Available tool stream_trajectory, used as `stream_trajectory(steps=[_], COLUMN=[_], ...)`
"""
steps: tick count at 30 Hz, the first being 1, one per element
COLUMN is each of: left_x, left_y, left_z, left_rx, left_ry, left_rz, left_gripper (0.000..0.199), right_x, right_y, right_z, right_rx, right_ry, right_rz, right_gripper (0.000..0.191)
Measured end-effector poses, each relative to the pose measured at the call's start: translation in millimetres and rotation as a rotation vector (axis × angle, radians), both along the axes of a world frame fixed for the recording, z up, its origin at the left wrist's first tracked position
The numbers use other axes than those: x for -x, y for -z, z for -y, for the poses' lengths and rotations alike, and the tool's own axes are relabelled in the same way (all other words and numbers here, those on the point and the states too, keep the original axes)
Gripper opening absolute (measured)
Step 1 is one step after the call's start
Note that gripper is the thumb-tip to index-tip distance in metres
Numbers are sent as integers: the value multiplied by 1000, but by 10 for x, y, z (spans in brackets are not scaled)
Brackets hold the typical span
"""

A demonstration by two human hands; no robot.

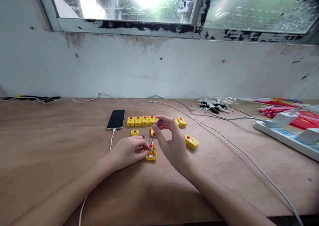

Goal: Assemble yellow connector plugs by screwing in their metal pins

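Note:
My right hand (172, 143) pinches a screwdriver by its purple handle (159, 123); the thin shaft slants down to the left. Below its tip lies an opened yellow plastic case (151, 157) on the table, with a red part and small metal-looking pieces inside. Thumb and fingers of my left hand (131, 148) are closed at the case's left edge, gripping it. Just beyond the left hand is a flat yellow cover (135, 132) with holes. Another yellow piece (152, 131) lies partly hidden behind my right fingers.
Several yellow cases with red buttons (138, 121) stand in a row at the back, partly covered by my right hand. One more yellow case (191, 142) lies to the right. A phone (116, 119) is plugged into a white cable. A power strip (286, 136) sits at far right.

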State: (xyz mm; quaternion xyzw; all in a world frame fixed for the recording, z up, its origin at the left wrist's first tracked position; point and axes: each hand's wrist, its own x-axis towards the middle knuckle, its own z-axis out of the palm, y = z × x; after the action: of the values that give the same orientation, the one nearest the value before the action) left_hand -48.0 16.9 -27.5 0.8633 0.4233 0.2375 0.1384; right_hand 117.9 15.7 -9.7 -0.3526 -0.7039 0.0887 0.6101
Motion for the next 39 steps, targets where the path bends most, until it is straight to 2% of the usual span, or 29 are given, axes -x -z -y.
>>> stream_trajectory(steps=[4, 8, 13, 17, 22, 25, 31, 36, 39], left_x=[2, 5, -1, -7, -12, -1, 19, 13, 11], left_y=[-6, -8, -11, -22, -33, -21, 3, -2, -4], left_z=[3, 3, 5, 9, 13, 5, -18, -16, -14], left_rx=[-10, -9, -26, -15, -6, 11, 30, 45, 55], left_ry=[1, 1, 13, 4, 1, 7, 19, 11, 14], left_rz=[8, 5, 7, -3, -14, 0, 20, 21, 22], left_gripper=[7, 8, 7, 8, 8, 9, 9, 9, 9], right_x=[-3, -7, -10, -19, -33, -33, -37, -35, -31], right_y=[6, 13, 18, 10, 4, -1, 6, 15, 16], right_z=[2, 2, 5, -5, -1, 2, -11, -24, -17], right_rx=[120, 56, 94, 45, 122, 88, 129, 53, 97], right_ry=[-103, -24, -86, -5, -45, -28, -35, 5, -37], right_rz=[38, 92, 74, 104, 134, 131, 150, 147, 168], right_gripper=[22, 24, 27, 25, 30, 25, 34, 32, 37])
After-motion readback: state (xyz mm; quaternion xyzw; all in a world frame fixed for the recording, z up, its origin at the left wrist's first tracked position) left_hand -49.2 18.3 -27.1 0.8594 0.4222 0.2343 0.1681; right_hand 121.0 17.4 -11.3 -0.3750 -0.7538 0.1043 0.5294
